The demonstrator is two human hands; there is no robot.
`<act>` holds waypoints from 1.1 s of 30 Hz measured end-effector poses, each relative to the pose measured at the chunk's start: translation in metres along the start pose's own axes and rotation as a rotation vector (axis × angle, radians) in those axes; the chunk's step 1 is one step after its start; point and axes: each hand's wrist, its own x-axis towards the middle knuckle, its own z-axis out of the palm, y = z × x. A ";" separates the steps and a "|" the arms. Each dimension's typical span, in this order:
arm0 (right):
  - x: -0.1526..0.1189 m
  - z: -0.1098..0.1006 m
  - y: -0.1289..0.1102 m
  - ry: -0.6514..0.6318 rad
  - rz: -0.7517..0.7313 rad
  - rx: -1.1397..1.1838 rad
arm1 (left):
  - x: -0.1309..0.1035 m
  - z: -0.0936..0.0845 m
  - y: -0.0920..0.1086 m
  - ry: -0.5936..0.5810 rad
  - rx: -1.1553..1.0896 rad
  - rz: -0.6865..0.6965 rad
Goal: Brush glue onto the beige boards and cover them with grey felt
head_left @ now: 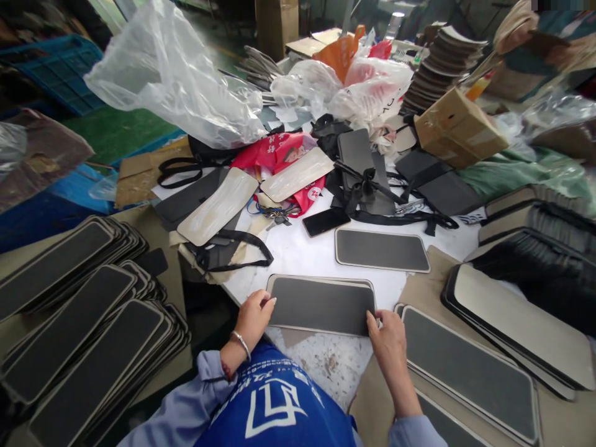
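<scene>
A dark grey rectangular panel with rounded corners and a pale border (321, 305) lies before me at the front of the white table. My left hand (255, 316) pinches its left end between thumb and fingers. At its right end, my right hand (387, 332) grips the near corner, thumb on top. A thin pale edge along the far side suggests a second layer beneath, but I cannot tell. Just beyond, a similar panel (382, 250) lies flat, with a black phone (326, 221) to its left.
Stacks of like panels stand left (102, 366) and right (470, 366). Beige panels (218, 205), black straps (363, 186) and a set of keys (278, 216) lie farther back. Behind them are clear plastic bags (172, 74) and a cardboard box (459, 127). Another person's hands (516, 31) show top right.
</scene>
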 end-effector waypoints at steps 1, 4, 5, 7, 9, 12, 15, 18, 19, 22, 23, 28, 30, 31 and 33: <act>0.002 0.001 0.000 -0.022 0.022 0.008 | 0.000 0.002 -0.001 -0.035 -0.001 -0.062; 0.008 0.003 0.001 -0.075 0.084 0.023 | 0.005 0.009 -0.005 -0.077 -0.005 -0.184; 0.010 0.003 0.002 -0.082 0.091 0.024 | 0.007 0.011 -0.007 -0.077 -0.010 -0.197; 0.013 0.003 0.002 -0.095 0.095 0.025 | 0.009 0.014 -0.010 -0.070 -0.025 -0.207; 0.015 0.002 0.003 -0.114 0.093 0.029 | 0.011 0.015 -0.011 -0.062 -0.044 -0.221; 0.017 0.001 0.003 -0.132 0.086 0.036 | 0.011 0.015 -0.010 -0.048 -0.069 -0.247; 0.017 0.000 0.004 -0.143 0.093 0.034 | 0.012 0.016 -0.009 -0.034 -0.080 -0.264; 0.018 0.002 0.006 -0.155 0.096 0.035 | 0.014 0.016 -0.010 -0.031 -0.079 -0.280; 0.018 0.002 0.007 -0.153 0.092 0.037 | 0.014 0.017 -0.010 -0.036 -0.077 -0.283; 0.018 0.004 0.008 -0.122 0.087 0.051 | 0.014 0.017 -0.012 -0.054 -0.061 -0.273; 0.017 0.005 0.007 -0.113 0.090 0.056 | 0.013 0.017 -0.012 -0.058 -0.049 -0.262; 0.016 0.005 0.005 -0.104 0.132 0.080 | 0.011 0.018 -0.016 -0.054 0.040 -0.201; 0.017 0.006 0.005 -0.102 0.147 0.090 | 0.012 0.018 -0.017 -0.065 0.053 -0.185; 0.017 0.006 0.005 -0.104 0.150 0.093 | 0.012 0.018 -0.017 -0.072 0.058 -0.180; 0.017 0.007 0.006 -0.107 0.151 0.098 | 0.013 0.018 -0.017 -0.077 0.068 -0.174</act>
